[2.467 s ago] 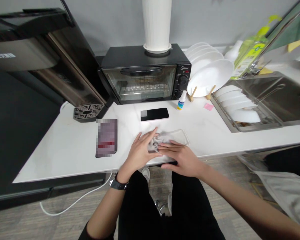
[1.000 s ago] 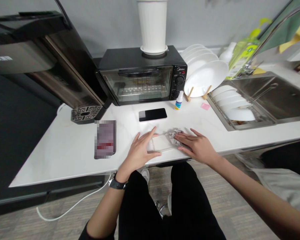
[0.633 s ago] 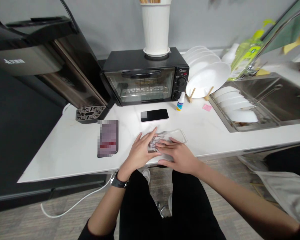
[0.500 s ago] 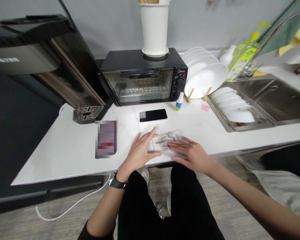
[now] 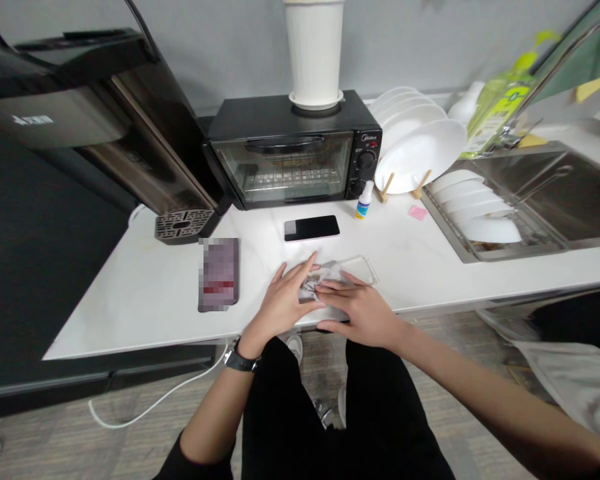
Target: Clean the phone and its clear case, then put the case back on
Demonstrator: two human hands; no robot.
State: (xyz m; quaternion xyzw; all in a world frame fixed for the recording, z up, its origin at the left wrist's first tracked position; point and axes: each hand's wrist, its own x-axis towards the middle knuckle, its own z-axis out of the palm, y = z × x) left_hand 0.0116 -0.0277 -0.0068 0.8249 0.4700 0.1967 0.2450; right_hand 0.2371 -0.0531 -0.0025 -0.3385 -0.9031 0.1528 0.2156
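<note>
A clear phone case (image 5: 363, 269) lies near the front edge of the white counter (image 5: 145, 300). My left hand (image 5: 281, 303) lies flat with fingers spread on the case's left end, pinning it down. My right hand (image 5: 361, 312) has its fingers stretched flat, and their tips press a crumpled white wipe (image 5: 318, 280) onto the left part of the case. The two hands nearly touch. A watch sits on my left wrist.
A black phone (image 5: 311, 228) lies behind the case, a blurred dark rectangle (image 5: 219, 273) to its left. Further back: a toaster oven (image 5: 290, 157) with a white canister (image 5: 314, 53) on top, a small bottle (image 5: 364, 201), a pink note (image 5: 417, 213), racked plates (image 5: 420, 150), a sink (image 5: 555, 193).
My right hand has slid the wipe left along the case, from mid-case to beside my left fingers, after earlier sweeps to the right end and back. My left hand stayed put.
</note>
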